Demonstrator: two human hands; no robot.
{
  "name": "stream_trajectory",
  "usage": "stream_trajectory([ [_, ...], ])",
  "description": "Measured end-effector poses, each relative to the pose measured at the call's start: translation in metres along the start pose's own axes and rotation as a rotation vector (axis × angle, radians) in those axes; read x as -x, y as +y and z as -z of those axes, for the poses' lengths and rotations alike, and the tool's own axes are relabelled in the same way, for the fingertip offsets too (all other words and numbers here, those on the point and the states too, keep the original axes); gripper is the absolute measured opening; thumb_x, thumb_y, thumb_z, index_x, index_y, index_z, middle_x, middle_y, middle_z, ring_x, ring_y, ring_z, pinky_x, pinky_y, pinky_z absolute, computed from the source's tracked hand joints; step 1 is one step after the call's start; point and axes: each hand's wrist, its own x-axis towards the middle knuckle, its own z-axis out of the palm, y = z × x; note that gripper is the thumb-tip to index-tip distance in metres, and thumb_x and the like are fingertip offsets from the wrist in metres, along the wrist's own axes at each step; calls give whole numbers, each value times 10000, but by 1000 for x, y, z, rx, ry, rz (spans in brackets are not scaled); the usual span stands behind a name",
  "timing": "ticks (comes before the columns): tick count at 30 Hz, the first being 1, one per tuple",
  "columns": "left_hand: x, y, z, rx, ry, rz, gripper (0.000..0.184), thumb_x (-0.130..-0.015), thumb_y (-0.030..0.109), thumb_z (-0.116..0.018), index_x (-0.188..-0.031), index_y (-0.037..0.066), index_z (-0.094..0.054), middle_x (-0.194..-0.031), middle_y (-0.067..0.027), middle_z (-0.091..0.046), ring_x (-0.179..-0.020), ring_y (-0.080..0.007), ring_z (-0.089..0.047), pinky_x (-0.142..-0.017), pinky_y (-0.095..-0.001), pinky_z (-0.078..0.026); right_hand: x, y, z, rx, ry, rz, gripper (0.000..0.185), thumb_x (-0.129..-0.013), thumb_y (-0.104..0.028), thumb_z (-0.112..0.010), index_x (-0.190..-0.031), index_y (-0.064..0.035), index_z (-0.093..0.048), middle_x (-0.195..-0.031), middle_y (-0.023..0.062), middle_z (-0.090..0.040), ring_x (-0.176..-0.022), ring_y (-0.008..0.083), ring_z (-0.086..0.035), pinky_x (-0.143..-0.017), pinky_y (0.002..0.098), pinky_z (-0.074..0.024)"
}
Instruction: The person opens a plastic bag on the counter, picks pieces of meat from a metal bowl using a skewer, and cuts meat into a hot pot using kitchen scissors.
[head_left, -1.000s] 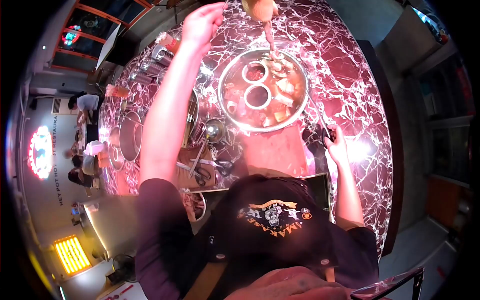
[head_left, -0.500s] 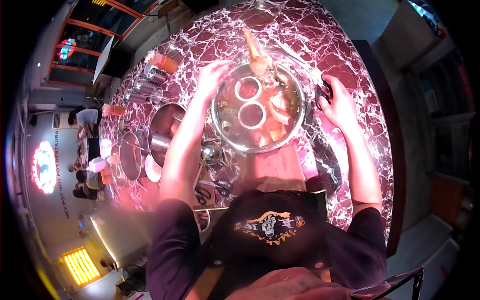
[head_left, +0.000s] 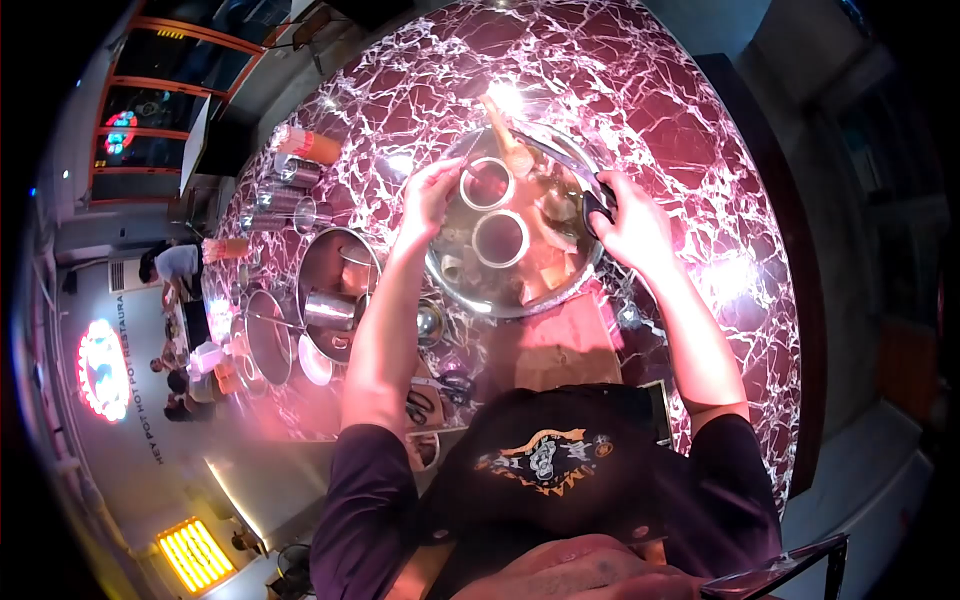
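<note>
One big dark red table (head_left: 660,120) with white lines fills the middle of the frame. A second ago, the meat on a bone (head_left: 517,158) hung high at the top edge. Now it is down at the top of the big round pot (head_left: 478,305), near the middle of the frame, with its bone poking up past the rim. Half a second ago it stood higher up. The right hand (head_left: 632,220) was off to the right then, and now it has come in close to the pot's right rim. It holds a black-handled tool (head_left: 594,212) that looks like scissors, and the long metal part points up and left, close to the meat. The left hand (head_left: 430,198) is lower in the frame than before, just by the pot's left rim. Its fingers are close together, and I cannot tell if they hold something.

The big round pot has brown soup and chunks of food in it. Two round cups sit inside: the upper cup (head_left: 487,183) has red stuff, and the lower cup (head_left: 501,239) looks dark inside. Left of the pot is a metal pot (head_left: 372,258) with a shiny metal cup (head_left: 330,310) in it. Farther left is another metal pot (head_left: 270,337); I cannot tell what it holds. At the upper left, an orange tub (head_left: 315,147) has pale sticks in it, and small metal cups (head_left: 280,197) lie below it.
</note>
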Motion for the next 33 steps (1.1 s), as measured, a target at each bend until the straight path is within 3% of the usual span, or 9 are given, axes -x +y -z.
stream_trajectory([
  [3,-1,-20,1,-61,2,11,211,-940,61,-567,-1121,-7,-651,-776,24,-596,-624,-29,-452,-551,-178,-354,-4,15,-23,-7,-2,-35,462,-775,-189,-642,-1199,-54,-519,-1081,187,-631,-1001,350,-621,-848,436,-493],
  [4,1,-26,-2,-69,18,-8,200,-931,82,-580,-1106,48,-672,-706,46,-529,-588,-29,-418,-498,-176,-286,-3,15,-25,-23,21,-30,449,-784,-176,-643,-1199,-57,-520,-1078,194,-624,-992,358,-620,-839,447,-494],
  [11,8,-68,7,85,110,82,225,-917,75,-607,-1121,-11,-647,-758,23,-583,-614,-36,-469,-496,-164,-320,6,24,-44,-154,158,-70,439,-788,-120,-647,-1200,-62,-506,-1059,198,-626,-980,371,-619,-836,453,-493],
  [14,15,-73,8,126,115,67,229,-911,71,-612,-1122,-15,-637,-762,14,-590,-611,-42,-485,-485,-167,-323,0,33,-45,-101,95,-105,450,-787,-175,-652,-1204,-88,-506,-1028,193,-640,-962,365,-628,-823,453,-496],
  [17,22,-59,6,174,167,68,226,-904,80,-619,-1113,-3,-638,-749,1,-592,-578,-45,-480,-459,-169,-308,1,36,-36,-17,65,-141,463,-775,-223,-656,-1197,-103,-510,-1015,185,-652,-954,357,-638,-820,455,-495],
  [19,26,-44,16,151,141,57,237,-904,55,-607,-1128,-17,-632,-789,30,-588,-655,-37,-495,-573,-176,-398,4,42,-29,-7,36,-193,453,-776,-221,-650,-1194,-107,-520,-1004,183,-659,-945,355,-642,-817,448,-494],
  [21,33,-23,21,175,138,-1,224,-908,50,-594,-1122,-8,-634,-747,19,-568,-627,-48,-491,-544,-184,-401,11,56,-28,-10,70,-167,464,-769,-213,-658,-1204,-108,-533,-1014,188,-661,-941,352,-647,-823,439,-494],
  [25,48,4,34,186,139,-88,255,-913,107,-602,-1145,0,-613,-786,18,-574,-580,-31,-441,-464,-170,-304,36,64,-15,45,13,-126,470,-754,-176,-663,-1199,-96,-534,-1074,177,-644,-983,350,-632,-843,425,-495],
  [33,137,11,24,265,153,-100,212,-924,93,-590,-1108,8,-652,-758,43,-567,-625,-30,-458,-499,-163,-313,50,27,13,578,-573,-57,417,-733,-260,-641,-1107,-79,-610,-973,198,-675,-943,365,-642,-835,450,-500],
])
